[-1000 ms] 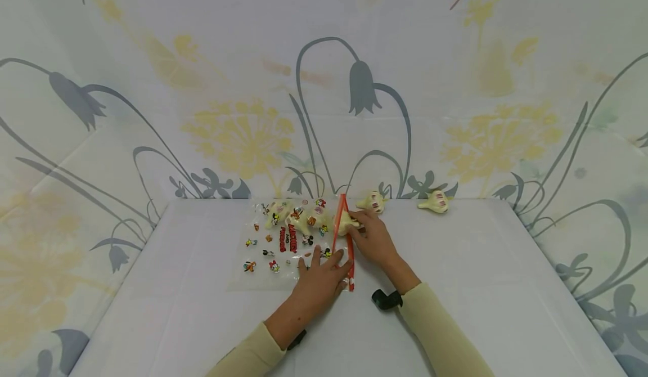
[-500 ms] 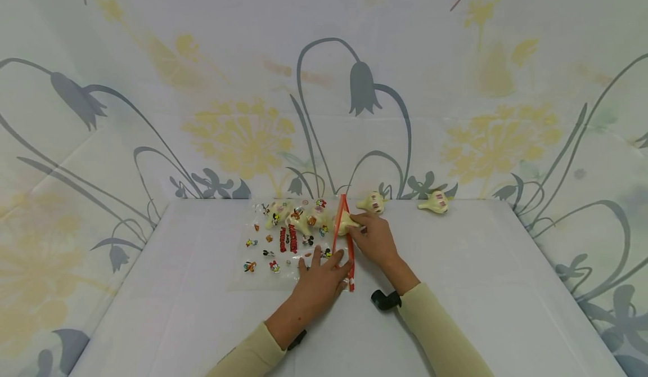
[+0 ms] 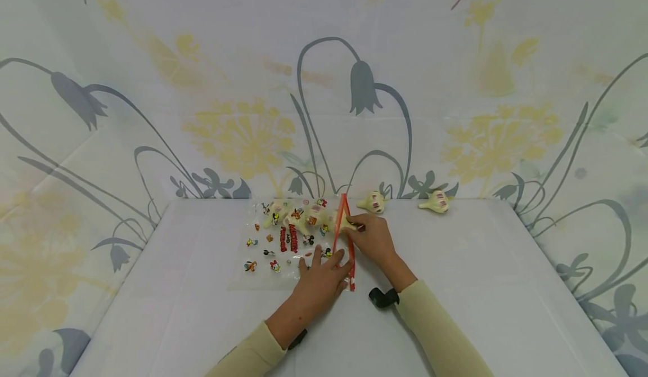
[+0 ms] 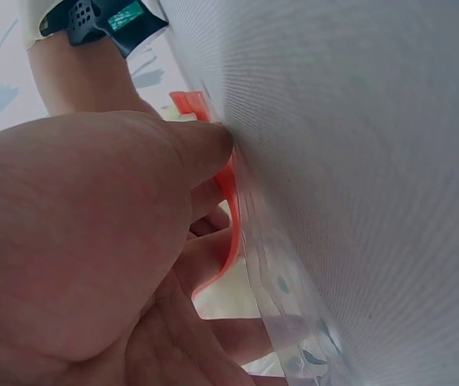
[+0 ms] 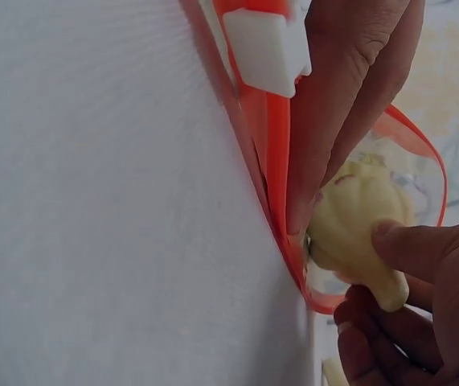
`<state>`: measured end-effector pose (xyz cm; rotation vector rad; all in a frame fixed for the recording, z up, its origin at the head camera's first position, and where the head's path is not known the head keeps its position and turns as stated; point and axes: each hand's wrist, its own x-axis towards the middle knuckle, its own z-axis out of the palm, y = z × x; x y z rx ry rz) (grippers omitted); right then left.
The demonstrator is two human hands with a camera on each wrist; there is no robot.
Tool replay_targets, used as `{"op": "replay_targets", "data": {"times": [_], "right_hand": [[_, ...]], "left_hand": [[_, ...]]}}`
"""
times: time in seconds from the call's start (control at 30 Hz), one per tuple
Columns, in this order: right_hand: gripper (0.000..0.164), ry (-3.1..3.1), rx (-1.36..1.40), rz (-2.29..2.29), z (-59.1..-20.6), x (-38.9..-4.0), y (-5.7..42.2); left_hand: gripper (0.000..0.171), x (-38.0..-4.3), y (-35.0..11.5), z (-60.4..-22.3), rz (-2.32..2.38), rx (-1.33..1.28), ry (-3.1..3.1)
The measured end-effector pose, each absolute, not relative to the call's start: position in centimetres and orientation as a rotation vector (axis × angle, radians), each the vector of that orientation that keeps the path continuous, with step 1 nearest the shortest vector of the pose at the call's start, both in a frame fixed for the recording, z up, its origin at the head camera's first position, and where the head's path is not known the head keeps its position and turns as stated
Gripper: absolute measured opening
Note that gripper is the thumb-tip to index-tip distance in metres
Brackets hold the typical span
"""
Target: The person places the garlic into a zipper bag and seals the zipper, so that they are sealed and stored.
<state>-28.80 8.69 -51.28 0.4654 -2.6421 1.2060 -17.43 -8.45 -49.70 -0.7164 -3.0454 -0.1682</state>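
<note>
Garlic bulb [image 5: 350,221]: moved slightly deeper into the mouth of the bag [image 3: 288,239]; insertion appears partial;
Right hand [image 3: 374,239]: thumb and fingers clamped on bulb;
Left hand [image 3: 319,281]: fingers apart, pressing on bag

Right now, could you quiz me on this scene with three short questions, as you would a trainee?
1. What is the right hand pinching? A) the white slider; B) a garlic bulb; C) a sleeve.
2. How many bulbs lie on the table, outside the bag and untouched by either hand?
3. True or false: the bag's mouth is sealed shut.

Key: 1. B. 2. Two: a nearer bulb and a bulb farther right. 3. False; its red edge gapes open in the right wrist view.
</note>
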Motion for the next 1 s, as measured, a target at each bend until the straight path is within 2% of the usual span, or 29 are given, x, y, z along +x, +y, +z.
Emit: {"op": "replay_targets", "data": {"times": [0.4, 1.0], "right_hand": [[0.020, -2.651, 0.402, 1.331, -51.8, -29.8, 7.4], [0.006, -2.709, 0.520, 1.218, -52.2, -32.0, 6.2]], "left_hand": [[0.046, -17.6, -8.4, -49.8, -0.152, -0.712, -3.055], [0.046, -17.5, -8.3, -49.8, -0.156, -0.713, -3.047]]}}
